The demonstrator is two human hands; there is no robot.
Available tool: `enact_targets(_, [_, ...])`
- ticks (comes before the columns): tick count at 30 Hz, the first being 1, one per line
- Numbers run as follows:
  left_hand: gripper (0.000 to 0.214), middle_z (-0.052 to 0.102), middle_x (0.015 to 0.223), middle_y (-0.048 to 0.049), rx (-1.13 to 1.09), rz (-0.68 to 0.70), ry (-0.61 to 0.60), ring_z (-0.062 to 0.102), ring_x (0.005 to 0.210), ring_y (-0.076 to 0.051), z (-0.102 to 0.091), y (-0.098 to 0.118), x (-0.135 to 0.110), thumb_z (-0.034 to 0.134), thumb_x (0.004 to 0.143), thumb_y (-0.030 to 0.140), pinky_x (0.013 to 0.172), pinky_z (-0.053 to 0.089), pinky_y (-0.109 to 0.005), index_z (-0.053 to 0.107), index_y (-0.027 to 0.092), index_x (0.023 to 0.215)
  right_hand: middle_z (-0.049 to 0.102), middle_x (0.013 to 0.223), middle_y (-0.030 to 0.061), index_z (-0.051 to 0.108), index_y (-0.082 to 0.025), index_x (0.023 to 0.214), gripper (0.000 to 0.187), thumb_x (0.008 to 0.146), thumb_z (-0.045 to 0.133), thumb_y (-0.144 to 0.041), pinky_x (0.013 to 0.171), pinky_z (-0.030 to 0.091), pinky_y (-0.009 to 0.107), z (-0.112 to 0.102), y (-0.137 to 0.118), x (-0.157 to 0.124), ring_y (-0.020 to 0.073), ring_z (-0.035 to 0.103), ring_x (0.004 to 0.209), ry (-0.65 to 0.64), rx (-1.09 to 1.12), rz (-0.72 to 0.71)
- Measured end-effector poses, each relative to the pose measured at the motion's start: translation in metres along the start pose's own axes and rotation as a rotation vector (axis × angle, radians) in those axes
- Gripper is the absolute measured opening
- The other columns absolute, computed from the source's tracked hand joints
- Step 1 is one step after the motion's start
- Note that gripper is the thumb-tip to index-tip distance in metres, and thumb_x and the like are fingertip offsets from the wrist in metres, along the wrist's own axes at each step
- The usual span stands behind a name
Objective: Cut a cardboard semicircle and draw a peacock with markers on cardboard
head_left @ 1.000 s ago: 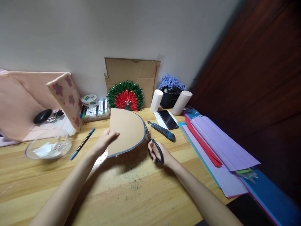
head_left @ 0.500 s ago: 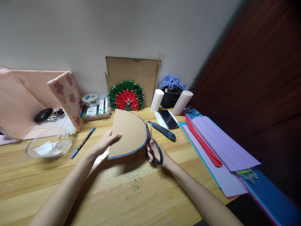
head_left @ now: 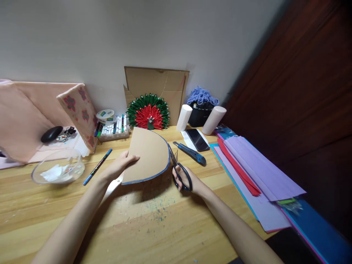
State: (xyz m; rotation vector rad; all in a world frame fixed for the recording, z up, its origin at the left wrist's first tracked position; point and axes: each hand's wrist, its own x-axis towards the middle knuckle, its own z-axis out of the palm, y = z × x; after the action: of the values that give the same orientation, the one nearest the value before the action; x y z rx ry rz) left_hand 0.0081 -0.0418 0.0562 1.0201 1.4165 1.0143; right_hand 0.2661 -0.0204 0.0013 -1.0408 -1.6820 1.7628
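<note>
My left hand (head_left: 119, 165) grips the left edge of a brown cardboard half-disc (head_left: 148, 154) with a blue-marked curved rim, holding it tilted above the wooden table (head_left: 154, 223). My right hand (head_left: 187, 179) has its fingers through the black handles of a pair of scissors (head_left: 178, 169). The blades point up along the right side of the curved rim, touching the cardboard's edge.
A blue utility knife (head_left: 189, 153), a phone (head_left: 196, 139), two white rolls (head_left: 183, 117) and stacked coloured paper (head_left: 253, 172) lie to the right. A glass bowl (head_left: 56, 167), blue pen (head_left: 97, 167) and marker box (head_left: 112, 128) sit left. A green-red fan ornament (head_left: 148, 112) leans on cardboard at the wall.
The cardboard has turned slightly in my left hand, its lower corner swinging left. The scissors shifted a little down and right along the curved rim.
</note>
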Motion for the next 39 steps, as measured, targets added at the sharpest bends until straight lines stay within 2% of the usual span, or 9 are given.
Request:
enact_targets(5, [0.027,0.066,0.073,-0.0042,-0.018,-0.031,-0.121,0.061,0.065,-0.018,-0.003,-0.003,0.000,0.067,0.060,0.035,0.053,0.048,-0.024,0.061,0.017,0.079,0.043,0.042,-0.0050,0.044,-0.018,0.071,0.073,0.059,0.020,-0.086,0.042,0.038,0.023,0.009,-0.004,-0.003,0.0107,0.047,0.038,0.006,0.065,0.072])
enact_targets(13, [0.024,0.066,0.071,-0.0035,-0.060,-0.053,-0.121,0.059,0.059,-0.015,-0.004,-0.007,0.002,0.068,0.061,0.033,0.050,0.045,-0.021,0.061,0.017,0.077,0.043,0.040,-0.0058,0.043,-0.019,0.069,0.064,0.067,0.027,-0.081,0.038,0.034,0.020,0.014,0.004,-0.001,0.0091,0.044,0.035,0.095,-0.028,0.037])
enact_targets(17, [0.024,0.066,0.071,-0.0028,-0.072,-0.066,-0.121,0.059,0.058,-0.014,-0.007,-0.007,0.002,0.068,0.062,0.034,0.050,0.044,-0.021,0.061,0.017,0.078,0.042,0.039,-0.0055,0.043,-0.019,0.068,0.060,0.072,0.027,-0.076,0.037,0.032,0.019,0.009,0.009,0.001,0.0090,0.043,0.034,0.080,-0.078,0.001])
enact_targets(22, [0.024,0.064,0.067,-0.0023,-0.062,-0.069,-0.155,0.057,0.056,-0.013,-0.014,-0.002,0.001,0.067,0.063,0.034,0.049,0.043,-0.020,0.059,0.016,0.077,0.039,0.038,-0.0060,0.039,-0.019,0.060,0.054,0.075,0.035,-0.071,0.036,0.030,0.019,0.000,0.006,0.001,0.0070,0.038,0.033,0.083,-0.184,-0.027])
enact_targets(26, [0.023,0.062,0.064,0.0009,-0.010,-0.078,-0.173,0.054,0.054,-0.011,-0.017,0.002,-0.001,0.066,0.063,0.033,0.050,0.043,-0.020,0.058,0.016,0.076,0.039,0.039,-0.0067,0.042,-0.019,0.065,0.059,0.069,0.034,-0.077,0.036,0.031,0.019,-0.006,-0.002,-0.003,0.0071,0.036,0.033,-0.010,-0.126,0.008])
enact_targets(30, [0.024,0.061,0.067,0.0016,0.036,-0.069,-0.190,0.055,0.058,-0.012,-0.016,0.001,-0.001,0.066,0.062,0.032,0.052,0.043,-0.020,0.056,0.016,0.077,0.042,0.042,-0.0055,0.044,-0.018,0.072,0.070,0.062,0.023,-0.084,0.040,0.037,0.021,-0.002,-0.006,-0.007,0.0093,0.043,0.037,-0.108,-0.002,0.021])
enact_targets(33, [0.023,0.060,0.068,0.0018,0.038,-0.082,-0.204,0.055,0.060,-0.012,-0.015,-0.001,-0.002,0.066,0.063,0.032,0.052,0.042,-0.019,0.054,0.016,0.075,0.041,0.041,-0.0062,0.042,-0.019,0.071,0.073,0.059,0.018,-0.086,0.042,0.039,0.023,0.003,-0.006,-0.006,0.0099,0.045,0.037,-0.074,0.068,0.051])
enact_targets(39, [0.025,0.061,0.071,0.0005,0.065,-0.057,-0.180,0.056,0.062,-0.013,-0.016,0.001,-0.003,0.066,0.063,0.034,0.053,0.043,-0.020,0.056,0.016,0.077,0.040,0.038,-0.0060,0.041,-0.019,0.066,0.067,0.063,0.024,-0.084,0.037,0.033,0.020,0.003,-0.005,-0.003,0.0087,0.041,0.034,-0.042,-0.041,-0.008])
